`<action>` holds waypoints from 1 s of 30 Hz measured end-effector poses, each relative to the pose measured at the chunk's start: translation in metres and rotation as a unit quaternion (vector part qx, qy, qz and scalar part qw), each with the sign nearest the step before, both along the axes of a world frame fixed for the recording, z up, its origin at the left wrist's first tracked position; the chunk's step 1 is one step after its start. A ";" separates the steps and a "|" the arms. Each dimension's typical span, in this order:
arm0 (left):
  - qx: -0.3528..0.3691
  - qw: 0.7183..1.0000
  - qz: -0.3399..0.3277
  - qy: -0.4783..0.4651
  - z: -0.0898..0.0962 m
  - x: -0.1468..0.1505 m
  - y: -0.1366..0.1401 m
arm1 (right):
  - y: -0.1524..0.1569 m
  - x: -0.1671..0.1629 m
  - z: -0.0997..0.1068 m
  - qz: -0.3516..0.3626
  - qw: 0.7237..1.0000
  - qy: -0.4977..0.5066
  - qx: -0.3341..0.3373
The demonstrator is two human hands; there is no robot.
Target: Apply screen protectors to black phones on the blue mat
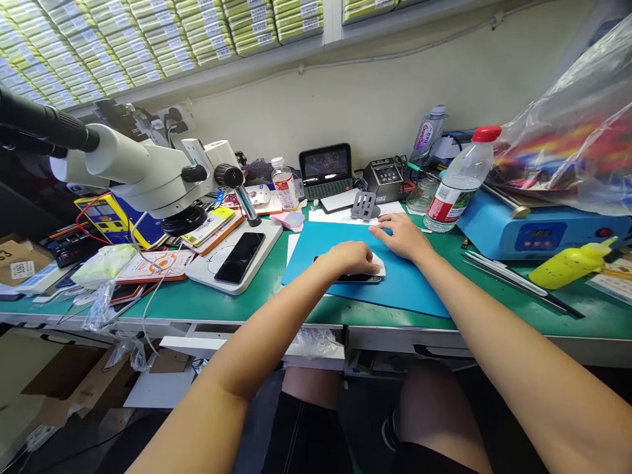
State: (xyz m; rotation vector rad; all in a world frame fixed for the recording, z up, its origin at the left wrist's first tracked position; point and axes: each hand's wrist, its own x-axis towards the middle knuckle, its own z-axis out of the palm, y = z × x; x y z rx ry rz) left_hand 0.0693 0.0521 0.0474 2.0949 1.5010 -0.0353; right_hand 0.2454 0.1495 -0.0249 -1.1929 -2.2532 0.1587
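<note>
My left hand (pixel 349 257) is closed around a small white wipe (pixel 379 266), its fingers curled down over a dark phone (pixel 358 280). Most of that phone is hidden under the hand; its lower edge shows. Beneath it lies a blue mat (pixel 409 289) on the green workbench. Just right of the wipe, my right hand (pixel 401 235) rests flat near the mat's upper edge, fingers stretched and holding nothing. Left of the mat, another black phone (pixel 240 257) lies on the white base (pixel 270 236) of a microscope.
The microscope (pixel 143 168) leans in from the left. Behind the mat stand a small screen (pixel 326 164) and a grey slotted holder (pixel 364 205). At right are a red-capped bottle (pixel 457 187), a blue heating unit (pixel 518 227), a yellow squeeze bottle (pixel 567 264) and tweezers (pixel 523 283).
</note>
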 end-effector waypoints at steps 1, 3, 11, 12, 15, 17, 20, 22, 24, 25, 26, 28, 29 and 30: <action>0.004 1.000 0.004 -0.002 -0.001 -0.005 0.000 | 0.000 0.000 0.000 -0.001 1.000 0.000 -0.002; 0.008 1.000 0.016 -0.004 -0.003 -0.019 0.000 | 0.000 0.000 0.001 -0.004 1.000 0.003 -0.005; -0.013 0.999 0.040 0.021 -0.003 -0.053 -0.003 | -0.001 -0.002 0.004 -0.008 1.000 0.014 -0.019; -0.013 0.999 0.039 0.023 -0.003 -0.048 -0.003 | -0.001 -0.002 0.004 -0.007 1.000 0.013 -0.018; -0.011 0.999 0.028 0.020 -0.002 -0.024 0.001 | -0.001 -0.001 0.002 -0.002 1.000 0.010 -0.008; -0.006 1.000 0.017 0.018 -0.001 -0.007 0.003 | 0.000 0.000 0.000 -0.001 1.000 0.012 0.000; 0.006 1.000 0.005 0.015 0.001 0.007 0.003 | 0.001 0.001 -0.002 -0.002 1.000 0.015 0.006; 0.016 1.000 -0.004 0.012 0.001 0.007 -0.002 | 0.001 0.001 -0.003 -0.004 1.000 0.016 0.004; 0.024 1.000 -0.015 0.008 -0.001 0.000 -0.009 | 0.000 0.001 -0.002 -0.006 1.000 0.016 -0.002; 0.026 0.999 -0.019 0.006 -0.002 -0.005 -0.013 | 0.000 0.001 -0.002 -0.007 1.000 0.017 -0.006; 0.026 0.999 -0.022 0.005 -0.003 -0.010 -0.016 | 0.000 0.001 -0.001 -0.007 1.000 0.018 -0.008; 0.023 0.999 -0.024 0.004 -0.006 -0.020 -0.020 | -0.001 0.001 -0.001 -0.005 1.000 0.019 -0.010; 0.021 1.000 -0.023 0.004 -0.007 -0.025 -0.021 | -0.001 0.001 -0.001 -0.003 1.000 0.020 -0.009; 0.018 1.000 -0.021 0.004 -0.008 -0.028 -0.021 | -0.001 0.001 -0.001 -0.002 1.000 0.020 -0.009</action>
